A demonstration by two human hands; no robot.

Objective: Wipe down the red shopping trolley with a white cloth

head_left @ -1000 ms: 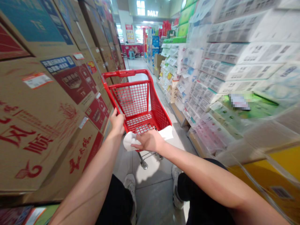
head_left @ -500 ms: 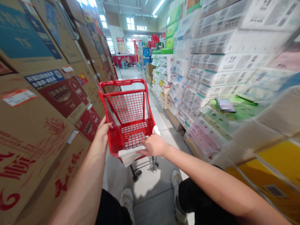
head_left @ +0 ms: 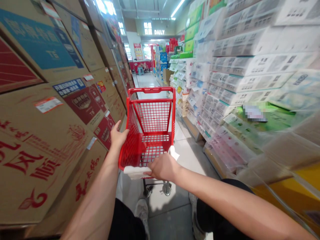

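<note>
A small red plastic shopping cart [head_left: 152, 141] stands in front of me, with its low end towards me and its handle at the far end. My right hand [head_left: 165, 168] is closed on a white cloth [head_left: 136, 171] draped over the near rim, pressing it there. One end of the cloth sticks up past the knuckles at the right corner. Beside the cart's left wall is my left hand [head_left: 118, 136], its fingers spread and pointing up. Its thumb tip is at the wall; whether it touches, I cannot tell.
Large cardboard cartons [head_left: 42, 150] are stacked close on my left. Wrapped white paper packs [head_left: 232, 80] rise on the right, with a green pack [head_left: 277, 116] on a lower pile. A tiled aisle [head_left: 147, 80] runs ahead to a blue stool [head_left: 140, 70].
My left hand has loosened from the cart's left side and spread its fingers. The cart looks straighter and further right in view. My right hand stays on the cloth at the near rim.
</note>
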